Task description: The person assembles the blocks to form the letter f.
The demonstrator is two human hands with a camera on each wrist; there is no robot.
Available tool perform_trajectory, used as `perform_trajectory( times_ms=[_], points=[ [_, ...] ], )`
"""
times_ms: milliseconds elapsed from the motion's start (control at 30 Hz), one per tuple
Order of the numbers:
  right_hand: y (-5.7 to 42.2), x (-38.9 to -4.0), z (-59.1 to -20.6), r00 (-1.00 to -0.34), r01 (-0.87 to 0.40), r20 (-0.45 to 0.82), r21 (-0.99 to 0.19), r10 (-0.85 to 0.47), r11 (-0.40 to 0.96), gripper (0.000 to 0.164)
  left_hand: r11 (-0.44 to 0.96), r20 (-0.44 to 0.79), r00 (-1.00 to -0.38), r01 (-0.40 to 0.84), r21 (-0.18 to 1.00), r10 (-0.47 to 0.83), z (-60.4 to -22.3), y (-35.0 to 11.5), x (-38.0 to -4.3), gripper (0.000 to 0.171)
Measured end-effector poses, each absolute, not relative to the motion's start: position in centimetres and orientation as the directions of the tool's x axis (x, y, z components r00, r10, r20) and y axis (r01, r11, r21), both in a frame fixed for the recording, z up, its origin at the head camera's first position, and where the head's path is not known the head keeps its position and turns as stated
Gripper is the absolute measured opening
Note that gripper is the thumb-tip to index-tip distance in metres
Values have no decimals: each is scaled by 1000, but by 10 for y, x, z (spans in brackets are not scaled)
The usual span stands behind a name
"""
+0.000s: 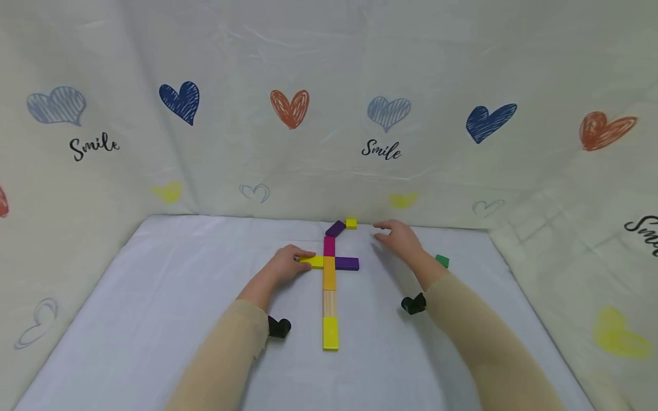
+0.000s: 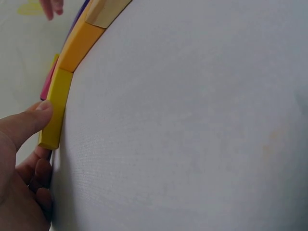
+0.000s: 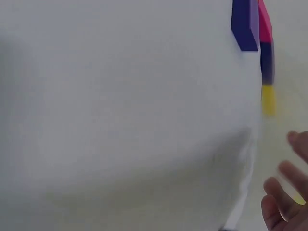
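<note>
On the white cloth, my left hand [image 1: 285, 264] holds the outer end of a yellow block [image 1: 315, 262], thumb on one side and fingers at the far side in the left wrist view. That block meets an orange block [image 1: 329, 273] in an upright row. Opposite it, a purple block [image 1: 347, 264] sticks out to the right. Above the orange block come a magenta block [image 1: 329, 246], a slanted purple block [image 1: 336, 229] and a small yellow block [image 1: 351, 224]. My right hand [image 1: 401, 240] hovers right of that small yellow block, fingers spread and holding nothing.
Below the orange block, a plain wood block [image 1: 329, 303] and a yellow block [image 1: 330, 333] continue the row downward. A green block [image 1: 442, 261] lies beside my right forearm. Behind the table hangs a white cloth backdrop [image 1: 329, 171] printed with hearts.
</note>
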State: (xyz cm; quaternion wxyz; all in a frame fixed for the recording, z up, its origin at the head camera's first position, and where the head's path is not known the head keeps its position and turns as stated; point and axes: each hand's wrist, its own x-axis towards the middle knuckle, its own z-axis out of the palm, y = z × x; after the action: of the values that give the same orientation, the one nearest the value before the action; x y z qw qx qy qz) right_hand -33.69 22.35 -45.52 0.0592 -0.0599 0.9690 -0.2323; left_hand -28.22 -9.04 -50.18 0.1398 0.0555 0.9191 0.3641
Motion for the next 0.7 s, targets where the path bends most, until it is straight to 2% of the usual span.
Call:
perform_trajectory(
  times_ms=[300,700],
  points=[
    [277,-323,-451,-991,-80,-62,-458,-121,885,42,723,-216,-956,-6,691,198,-502,-90,-281,35],
    [322,-324,-456,-983,-36,-154,-394,-104,919,43,724,-215,-957,-8,690,195,-506,-89,-284,34]
  ],
)
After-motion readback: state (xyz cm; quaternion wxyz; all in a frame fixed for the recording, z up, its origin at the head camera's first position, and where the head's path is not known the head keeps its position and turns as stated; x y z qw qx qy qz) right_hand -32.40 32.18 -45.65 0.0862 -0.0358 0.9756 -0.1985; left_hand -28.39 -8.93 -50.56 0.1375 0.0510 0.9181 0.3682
